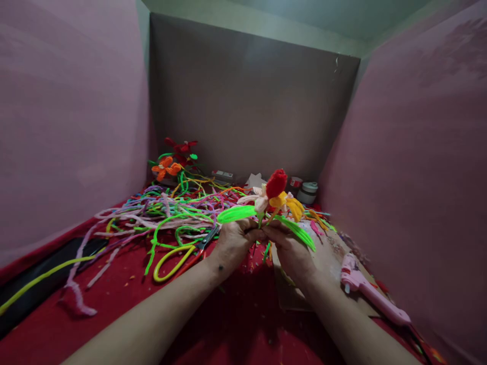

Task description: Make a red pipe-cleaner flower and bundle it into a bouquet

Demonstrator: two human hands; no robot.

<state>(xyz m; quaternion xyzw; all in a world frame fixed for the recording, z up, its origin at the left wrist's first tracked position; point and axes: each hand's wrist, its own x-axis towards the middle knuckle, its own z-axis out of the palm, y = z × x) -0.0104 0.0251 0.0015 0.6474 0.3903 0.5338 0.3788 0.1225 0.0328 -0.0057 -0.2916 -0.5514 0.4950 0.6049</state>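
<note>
Between my two hands stands a small bouquet of pipe-cleaner flowers: a red bud [276, 183], a pale pink flower [261, 200] and a yellow-orange flower [292, 206]. A bright green leaf [238, 214] sticks out to the left, and a second green leaf [299, 232] slants down to the right over my knuckles. My left hand [236, 242] pinches the stems from the left. From the other side my right hand [291, 249] closes on the same stems, fingertips meeting. The stems are mostly hidden by my fingers.
Pipe cleaners [190, 208] lie tangled at left, with scissors [186, 258] near my left wrist. A pink glue gun [373, 294] rests right on a cardboard sheet [291, 299]. Finished flowers [166, 168] stand at back left, a lidded jar [307, 193] at back right. Pink walls flank the red cloth.
</note>
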